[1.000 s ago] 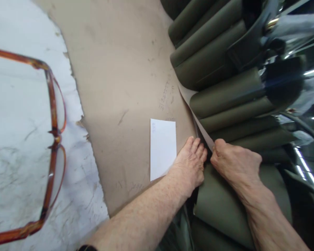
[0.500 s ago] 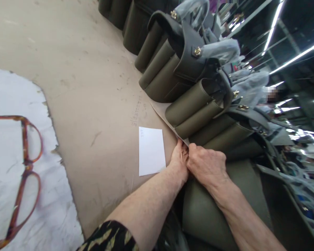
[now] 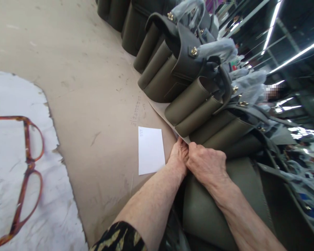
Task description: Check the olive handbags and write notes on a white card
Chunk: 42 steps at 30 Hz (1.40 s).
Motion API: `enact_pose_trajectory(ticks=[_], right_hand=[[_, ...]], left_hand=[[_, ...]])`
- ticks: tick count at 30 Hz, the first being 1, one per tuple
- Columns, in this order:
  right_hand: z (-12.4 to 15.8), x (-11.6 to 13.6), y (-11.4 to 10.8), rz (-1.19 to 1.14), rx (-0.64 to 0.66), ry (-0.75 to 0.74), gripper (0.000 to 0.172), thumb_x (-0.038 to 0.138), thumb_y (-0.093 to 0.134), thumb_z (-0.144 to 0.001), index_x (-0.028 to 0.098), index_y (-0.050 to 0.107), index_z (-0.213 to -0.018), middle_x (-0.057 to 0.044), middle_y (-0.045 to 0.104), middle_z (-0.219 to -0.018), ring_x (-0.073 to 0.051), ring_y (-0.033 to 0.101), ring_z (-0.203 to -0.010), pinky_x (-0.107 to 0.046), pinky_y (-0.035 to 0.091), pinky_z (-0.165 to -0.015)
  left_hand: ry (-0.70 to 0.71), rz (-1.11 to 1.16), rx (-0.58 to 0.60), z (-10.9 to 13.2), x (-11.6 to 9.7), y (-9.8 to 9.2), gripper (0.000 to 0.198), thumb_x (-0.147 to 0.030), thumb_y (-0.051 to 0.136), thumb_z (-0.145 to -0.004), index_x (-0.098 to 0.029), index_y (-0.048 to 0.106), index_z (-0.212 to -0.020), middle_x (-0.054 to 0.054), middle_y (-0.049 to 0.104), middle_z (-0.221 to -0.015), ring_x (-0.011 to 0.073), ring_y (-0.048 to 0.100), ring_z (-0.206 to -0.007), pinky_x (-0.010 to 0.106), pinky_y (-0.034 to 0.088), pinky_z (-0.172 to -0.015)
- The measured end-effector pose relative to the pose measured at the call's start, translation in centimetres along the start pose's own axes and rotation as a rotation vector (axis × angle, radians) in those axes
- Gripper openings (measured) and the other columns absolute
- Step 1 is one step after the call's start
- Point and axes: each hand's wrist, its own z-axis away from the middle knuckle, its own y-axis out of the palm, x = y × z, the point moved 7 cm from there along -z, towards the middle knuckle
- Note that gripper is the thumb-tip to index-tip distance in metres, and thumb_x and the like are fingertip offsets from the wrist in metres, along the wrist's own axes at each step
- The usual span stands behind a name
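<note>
My left hand [image 3: 178, 156] and my right hand [image 3: 206, 164] meet knuckle to knuckle at the near corner of a beige paper sheet [image 3: 164, 116] that runs under a row of olive-green leather handbags [image 3: 193, 104]. Both hands have their fingers curled and pinched on that corner. My right forearm lies across an olive bag [image 3: 214, 205] in front of me. A white card [image 3: 151, 150] lies flat on the tan table cover [image 3: 99, 87], just left of my left hand.
Brown-framed glasses [image 3: 23, 177] lie on a white torn-edged surface [image 3: 28, 216] at the left. Bags with gold studs and plastic-wrapped handles [image 3: 217, 48] line the table's right side. Strip lights and shelving show beyond them.
The view swung up and right, bringing the bags' tops and handles into sight. My hands closed together on the paper corner; the left fingers went from stretched flat to curled.
</note>
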Motion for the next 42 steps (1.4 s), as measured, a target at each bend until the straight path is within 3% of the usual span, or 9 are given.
enact_pose_trajectory(ticks=[5, 9, 12, 18, 24, 30, 36, 39, 42], right_hand=[[0.0, 0.0, 0.0, -0.006, 0.006, -0.007, 0.017, 0.009, 0.040, -0.080, 0.010, 0.057, -0.081, -0.014, 0.061, -0.071, -0.024, 0.061, -0.063, -0.027, 0.037, -0.051], [-0.2, -0.4, 0.1, 0.005, 0.013, 0.006, 0.019, 0.009, 0.037, -0.082, 0.010, 0.057, -0.081, -0.013, 0.060, -0.070, -0.024, 0.061, -0.064, -0.027, 0.036, -0.051], [-0.3, -0.4, 0.3, -0.001, 0.037, 0.005, 0.020, 0.010, 0.037, -0.083, 0.010, 0.057, -0.083, -0.014, 0.061, -0.071, -0.025, 0.062, -0.065, -0.028, 0.038, -0.052], [-0.5, -0.2, 0.5, -0.065, 0.093, 0.022, 0.021, 0.017, 0.037, -0.087, 0.012, 0.056, -0.083, -0.013, 0.061, -0.070, -0.027, 0.062, -0.069, -0.031, 0.040, -0.055], [-0.9, -0.3, 0.8, -0.144, 0.173, 0.040, 0.015, 0.019, 0.041, -0.084, 0.016, 0.056, -0.086, -0.010, 0.061, -0.071, -0.028, 0.062, -0.073, -0.030, 0.030, -0.052], [-0.7, -1.4, 1.0, -0.429, 0.160, 0.157, 0.015, 0.023, 0.043, -0.079, 0.022, 0.058, -0.077, -0.003, 0.057, -0.066, -0.018, 0.055, -0.067, -0.026, 0.028, -0.054], [-0.3, 0.4, 2.0, -0.747, 0.232, 0.159, 0.011, 0.024, 0.048, -0.074, 0.021, 0.056, -0.067, 0.002, 0.053, -0.055, -0.012, 0.049, -0.053, -0.022, 0.031, -0.053], [0.2, 2.1, 2.5, -0.837, 0.278, 0.158, 0.025, 0.035, 0.048, -0.077, 0.019, 0.052, -0.058, 0.000, 0.052, -0.050, -0.012, 0.051, -0.049, -0.021, 0.033, -0.051], [0.5, 3.1, 3.2, -0.841, 0.338, 0.186, 0.022, 0.030, 0.049, -0.075, 0.018, 0.050, -0.056, 0.000, 0.051, -0.044, -0.013, 0.050, -0.045, -0.021, 0.034, -0.048]], left_hand=[[0.041, 0.073, 0.012, 0.3, 0.0, -0.7, 0.039, -0.011, 0.025, -0.087, -0.011, 0.060, -0.103, 0.012, 0.057, -0.118, 0.0213, 0.045, -0.118, 0.037, 0.032, -0.104], [0.077, 0.120, 0.051, 1.0, -0.3, -1.1, 0.038, -0.020, 0.025, -0.090, -0.012, 0.058, -0.107, 0.010, 0.058, -0.117, 0.0216, 0.045, -0.117, 0.040, 0.025, -0.108], [0.065, 0.125, 0.071, 2.1, -0.5, -1.5, 0.040, -0.021, 0.025, -0.091, -0.009, 0.051, -0.118, 0.011, 0.054, -0.123, 0.0223, 0.043, -0.120, 0.041, 0.021, -0.110], [0.059, 0.102, 0.062, 4.9, -1.1, -2.4, 0.046, -0.021, 0.027, -0.090, -0.003, 0.034, -0.133, 0.015, 0.047, -0.131, 0.0263, 0.036, -0.126, 0.038, 0.025, -0.108], [0.125, 0.082, 0.067, 6.9, -1.3, -3.0, 0.042, -0.022, 0.039, -0.086, -0.008, 0.050, -0.123, 0.016, 0.051, -0.127, 0.0304, 0.041, -0.122, 0.041, 0.030, -0.106], [0.111, -0.009, 0.087, 10.6, -0.8, -4.7, 0.048, -0.021, 0.043, -0.080, 0.002, 0.049, -0.122, 0.024, 0.048, -0.128, 0.0335, 0.040, -0.123, 0.041, 0.035, -0.104], [0.055, -0.056, -0.057, 14.3, -1.5, -5.7, 0.049, -0.023, 0.049, -0.071, 0.007, 0.057, -0.109, 0.030, 0.051, -0.119, 0.0386, 0.046, -0.114, 0.042, 0.045, -0.096], [0.052, -0.053, -0.121, 15.5, -1.4, -5.9, 0.052, -0.028, 0.051, -0.071, 0.005, 0.058, -0.110, 0.028, 0.051, -0.121, 0.0367, 0.047, -0.115, 0.039, 0.046, -0.096], [0.075, -0.009, -0.161, 16.4, -0.8, -6.8, 0.053, -0.034, 0.048, -0.074, 0.001, 0.057, -0.113, 0.022, 0.052, -0.123, 0.0308, 0.048, -0.116, 0.034, 0.044, -0.098]])
